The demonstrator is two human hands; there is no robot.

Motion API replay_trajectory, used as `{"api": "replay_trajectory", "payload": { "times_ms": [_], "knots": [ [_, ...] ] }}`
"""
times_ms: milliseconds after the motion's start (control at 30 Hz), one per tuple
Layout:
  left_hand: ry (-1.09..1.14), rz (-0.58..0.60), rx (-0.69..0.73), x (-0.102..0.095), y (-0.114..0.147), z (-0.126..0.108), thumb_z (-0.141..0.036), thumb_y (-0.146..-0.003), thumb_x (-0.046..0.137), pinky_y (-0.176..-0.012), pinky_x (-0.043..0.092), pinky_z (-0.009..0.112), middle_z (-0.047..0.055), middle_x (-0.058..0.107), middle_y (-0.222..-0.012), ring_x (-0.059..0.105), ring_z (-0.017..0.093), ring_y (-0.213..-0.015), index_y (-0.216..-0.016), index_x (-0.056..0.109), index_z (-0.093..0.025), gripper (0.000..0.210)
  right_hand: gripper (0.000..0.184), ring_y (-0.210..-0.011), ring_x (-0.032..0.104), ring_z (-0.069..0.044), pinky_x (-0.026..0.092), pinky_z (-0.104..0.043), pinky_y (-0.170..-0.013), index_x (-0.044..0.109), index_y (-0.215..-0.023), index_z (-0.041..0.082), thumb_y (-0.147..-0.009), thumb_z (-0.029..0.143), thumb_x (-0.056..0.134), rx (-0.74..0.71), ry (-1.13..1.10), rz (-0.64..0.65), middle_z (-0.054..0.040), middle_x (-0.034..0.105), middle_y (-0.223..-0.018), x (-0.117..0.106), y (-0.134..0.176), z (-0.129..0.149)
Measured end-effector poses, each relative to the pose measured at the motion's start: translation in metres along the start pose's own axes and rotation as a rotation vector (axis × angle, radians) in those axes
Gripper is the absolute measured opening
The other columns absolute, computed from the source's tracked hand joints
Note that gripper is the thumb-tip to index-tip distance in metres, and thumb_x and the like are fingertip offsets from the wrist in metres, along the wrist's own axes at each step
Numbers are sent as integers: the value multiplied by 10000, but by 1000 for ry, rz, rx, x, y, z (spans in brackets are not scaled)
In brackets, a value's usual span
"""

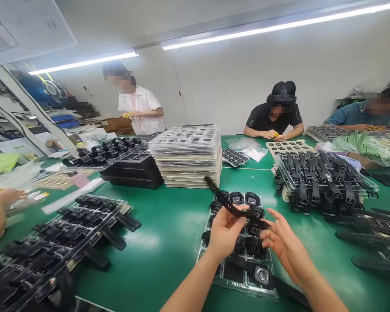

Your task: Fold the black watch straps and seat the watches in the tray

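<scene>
Over a clear plastic tray (243,287), my left hand (225,234) is closed in a pinch on a black smartwatch (229,206). One end of its perforated strap sticks up to the left, and the other reaches toward my right hand. My right hand (287,247) is just beside that strap end, fingers spread and curved; contact with the strap is not certain. Several black watches with looped straps sit in the tray's compartments below, partly hidden by my hands. Across the near compartments lies another watch (261,275), back up, its strap stretched out flat.
On the left, a long tray of watches (61,234) has straps overhanging its edge; a co-worker's hand (0,212) is beyond it. A tall stack of trays (188,160) stands ahead. More piled watches (321,177) are at right. Several people work across the green table (156,247).
</scene>
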State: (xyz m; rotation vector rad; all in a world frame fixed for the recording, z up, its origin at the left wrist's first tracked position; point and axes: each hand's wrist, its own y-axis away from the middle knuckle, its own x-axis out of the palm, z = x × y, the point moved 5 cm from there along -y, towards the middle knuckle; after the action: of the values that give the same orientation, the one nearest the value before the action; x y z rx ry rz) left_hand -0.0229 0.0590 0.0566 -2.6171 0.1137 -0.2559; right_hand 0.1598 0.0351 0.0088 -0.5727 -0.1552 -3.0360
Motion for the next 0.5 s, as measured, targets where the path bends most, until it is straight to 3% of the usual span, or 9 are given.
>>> {"api": "replay_trajectory", "payload": {
  "times_ms": [67, 100, 167, 233, 300, 367, 500],
  "knots": [
    [-264, 64, 352, 3, 8, -12, -111, -939, 616, -1010, 589, 441, 55, 779, -1158, 728, 234, -1116, -1118, 697, -282, 260, 615, -782, 646, -193, 558, -327, -674, 532, -1374, 284, -884, 626, 675, 26, -61, -139, -86, 675, -1137, -5, 1, -7],
    [-386, 123, 519, 8, 13, -18, -85, -947, 583, -1030, 582, 469, 67, 778, -1161, 724, 241, -1127, -1174, 688, -283, 320, 602, -783, 648, -194, 560, -324, -675, 561, -1347, 275, -874, 624, 690, 53, -57, -146, -87, 684, -1129, -5, 2, -9],
    [-587, 250, 762, 20, 23, -26, -81, -950, 565, -1029, 590, 491, 82, 787, -1129, 723, 257, -1126, -1256, 656, -258, 364, 562, -857, 668, -223, 572, -353, -747, 640, -1281, 240, -894, 648, 649, 112, -45, -24, -108, 698, -1148, 2, 5, -12],
    [-710, 327, 884, 30, 29, -31, -99, -948, 583, -1016, 605, 468, 84, 800, -1069, 718, 267, -1132, -1250, 651, -205, 327, 556, -1029, 665, -274, 548, -414, -912, 709, -1215, 205, -924, 664, 593, 144, -32, 166, -135, 698, -1205, 11, 12, -10],
    [-706, 391, 910, 38, 33, -34, -76, -946, 564, -1032, 596, 445, 99, 802, -1030, 728, 257, -1104, -1225, 648, -151, 301, 532, -1218, 595, -310, 449, -451, -1079, 731, -1214, 212, -910, 639, 638, 118, 33, 261, -130, 683, -1283, 14, 18, -5],
    [-602, 429, 819, 41, 33, -35, -21, -929, 506, -1068, 567, 443, 133, 784, -1082, 734, 235, -1082, -1265, 611, -130, 368, 520, -1307, 533, -318, 378, -451, -1147, 729, -1235, 242, -870, 613, 711, 55, 119, 254, -106, 671, -1325, 12, 20, 1],
    [-336, 460, 501, 36, 32, -29, -35, -852, 544, -1150, 471, 494, 160, 685, -1314, 627, 283, -1281, -1371, 550, -185, 541, 502, -1187, 608, -288, 457, -413, -1059, 687, -1287, 268, -899, 587, 691, -2, 135, 253, -85, 682, -1284, 13, 23, 6]
  ]
}}
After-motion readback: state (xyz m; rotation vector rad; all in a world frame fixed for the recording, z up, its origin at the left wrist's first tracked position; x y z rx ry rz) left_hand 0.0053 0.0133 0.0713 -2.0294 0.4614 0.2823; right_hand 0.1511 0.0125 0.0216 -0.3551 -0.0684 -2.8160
